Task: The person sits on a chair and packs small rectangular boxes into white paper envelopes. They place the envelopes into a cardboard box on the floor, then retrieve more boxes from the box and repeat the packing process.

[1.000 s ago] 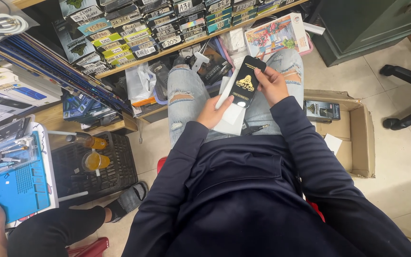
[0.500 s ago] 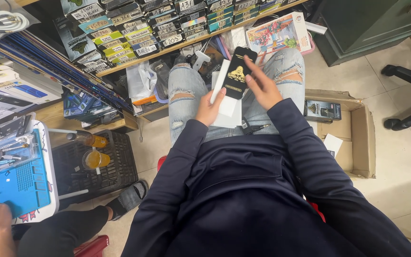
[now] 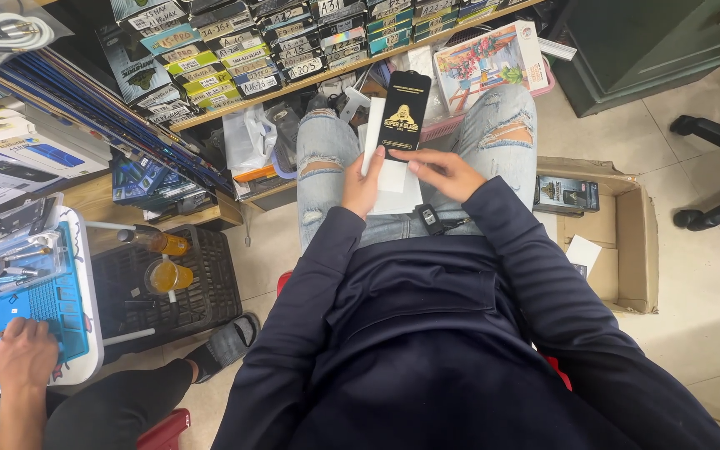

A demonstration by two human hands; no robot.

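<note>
Left hand [image 3: 363,185]: gripping the left edge of the white sleeve [image 3: 390,179], thumb lying on its front, fingers closed behind it.
Right hand [image 3: 442,172]: fingers curling narrowly, tips pressing the lower end of the black pack [image 3: 403,112] where it is meeting the sleeve.
Black pack: flat, slim, gold emblem on its face; standing nearly upright above the lap, its lower end overlapping the sleeve; whether it is inside the sleeve or only lying on it cannot be told.
White sleeve: resting between the knees, over the lap of the torn jeans [image 3: 502,133].
Black fob [image 3: 429,218]: lying on the lap just below the sleeve.
Cardboard box [image 3: 627,242]: sitting open on the floor to the person's right; a dark packet [image 3: 567,194] lying at its far edge, a white card [image 3: 582,252] near its middle.
Shelf [image 3: 310,67]: running along the top, stacked with labelled flat packs.
Black crate [image 3: 172,283]: standing on the floor to the left, carrying a glass [image 3: 167,275] and a bottle [image 3: 153,241], both of amber liquid.
Other person's hand [image 3: 25,357]: resting on a blue mat [image 3: 43,308] at the lower-left desk edge.
</note>
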